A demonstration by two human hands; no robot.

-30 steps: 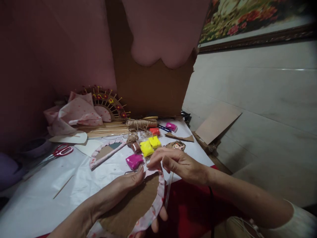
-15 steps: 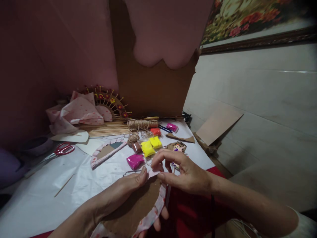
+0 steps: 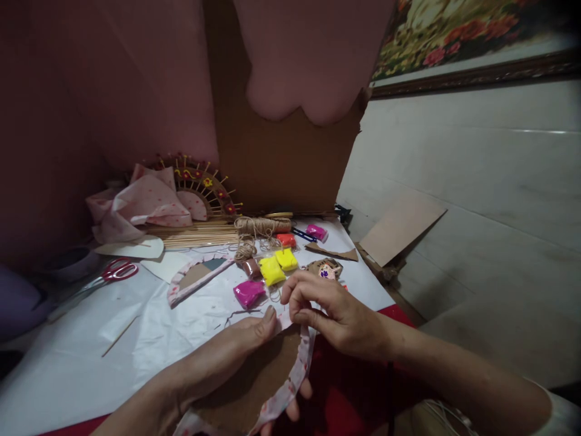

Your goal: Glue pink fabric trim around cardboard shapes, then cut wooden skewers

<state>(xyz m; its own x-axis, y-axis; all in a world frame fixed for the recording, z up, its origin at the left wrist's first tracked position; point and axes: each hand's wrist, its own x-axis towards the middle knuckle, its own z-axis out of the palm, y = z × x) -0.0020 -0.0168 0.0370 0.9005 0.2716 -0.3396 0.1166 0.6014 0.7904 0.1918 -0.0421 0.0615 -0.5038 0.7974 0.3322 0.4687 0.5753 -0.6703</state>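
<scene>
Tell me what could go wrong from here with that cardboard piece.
The cloth edge looks puckered around the curve of the cardboard; where the right hand works at it, folds might bunch or pull loose.

The left hand holds the cardboard, fingertips showing past its rim; if that grip slackened, the piece could shift or tip.

The pink packet lies just beyond the left thumb, so a forward move might nudge it.

Left hand [image 3: 242,339] holding cardboard [image 3: 256,378], right fingers [image 3: 314,295] pinching fabric edging [image 3: 299,366], yellow packets [image 3: 271,271] beyond
</scene>
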